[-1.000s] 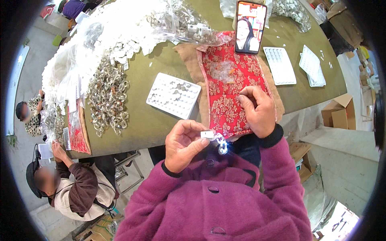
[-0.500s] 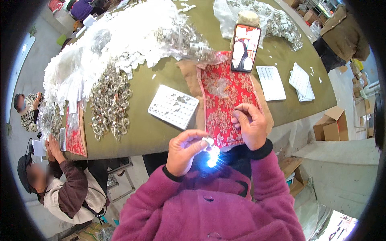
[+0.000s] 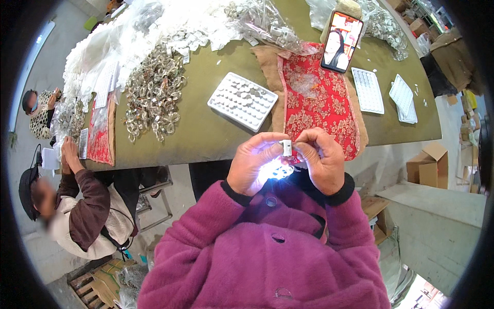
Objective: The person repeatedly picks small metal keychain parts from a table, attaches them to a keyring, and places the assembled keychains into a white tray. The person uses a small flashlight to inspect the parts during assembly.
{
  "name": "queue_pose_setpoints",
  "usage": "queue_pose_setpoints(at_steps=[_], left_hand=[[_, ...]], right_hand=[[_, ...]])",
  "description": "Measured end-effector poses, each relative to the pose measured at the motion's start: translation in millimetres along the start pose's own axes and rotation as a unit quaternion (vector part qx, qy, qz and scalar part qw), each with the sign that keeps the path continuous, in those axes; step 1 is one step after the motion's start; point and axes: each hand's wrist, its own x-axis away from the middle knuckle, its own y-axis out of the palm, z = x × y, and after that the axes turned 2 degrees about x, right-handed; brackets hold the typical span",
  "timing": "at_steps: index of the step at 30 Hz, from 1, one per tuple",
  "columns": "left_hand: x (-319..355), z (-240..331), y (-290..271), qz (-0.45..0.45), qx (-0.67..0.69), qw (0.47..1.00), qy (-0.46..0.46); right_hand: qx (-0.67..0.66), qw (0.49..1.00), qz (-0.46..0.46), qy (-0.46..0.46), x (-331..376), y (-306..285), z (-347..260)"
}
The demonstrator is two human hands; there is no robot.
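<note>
both hands (image 3: 288, 162) raised, pinching small white piece (image 3: 285, 148).

workshop | long green table (image 3: 206, 134) | heaps of small shiny parts (image 3: 154, 92) | sorting trays (image 3: 242, 100) | cardboard boxes (image 3: 427, 165)

Even daylight, soft shadows; white glare blooms between the hands at centre; the counter (image 3: 206, 134) bends toward black fisheye corners.

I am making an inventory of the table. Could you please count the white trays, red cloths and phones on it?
White trays: 3, one with round pieces, two at the right
Red cloths: 2
Phones: 1
Total: 6
</note>
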Motion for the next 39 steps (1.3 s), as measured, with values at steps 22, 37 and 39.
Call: queue_pose_setpoints(at_steps=[22,37,39], left_hand=[[38,32,-17,0.031,-0.046,0.998,0.016],[21,134,-7,0.068,-0.215,0.966,0.127],[-23,165,12,0.077,-0.215,0.938,0.260]], right_hand=[[-0.019,0.996,-0.082,-0.006,-10,32,-38],[-0.075,0.994,0.014,0.082,-46,54,23],[-0.059,0.997,0.020,0.040,-43,53,32]])
